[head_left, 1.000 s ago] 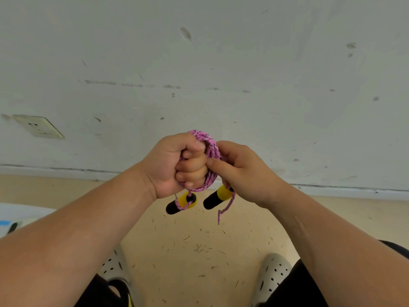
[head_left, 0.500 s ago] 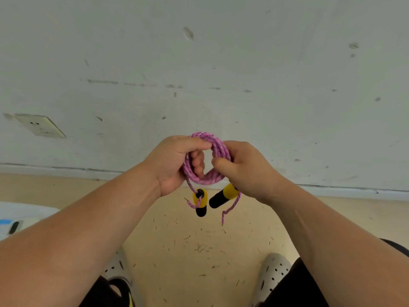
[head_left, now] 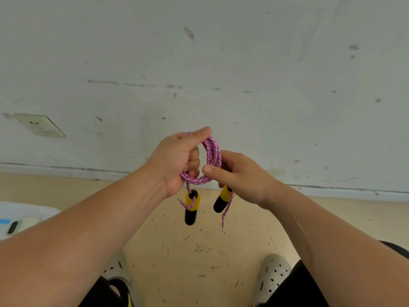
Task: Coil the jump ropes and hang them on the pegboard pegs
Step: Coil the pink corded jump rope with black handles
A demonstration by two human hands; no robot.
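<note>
Pink speckled jump rope (head_left: 213,154) sat coiled at frame centre. Left hand (head_left: 177,160) gripped coil, thumb over top. Right hand (head_left: 240,177) pinched coil's right side. Two yellow-black handles (head_left: 191,207) dangled beneath. No readable writing. Wall socket (head_left: 41,125) at left.

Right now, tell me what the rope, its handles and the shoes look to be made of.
Rope: braided textile cord, matte pink with dark flecks; the woven pattern shows.
Handles: likely foam or soft rubber, matte black with yellow bands; no shine.
Shoes: probably moulded foam-like plastic, dull grey, punched with round holes.
</note>
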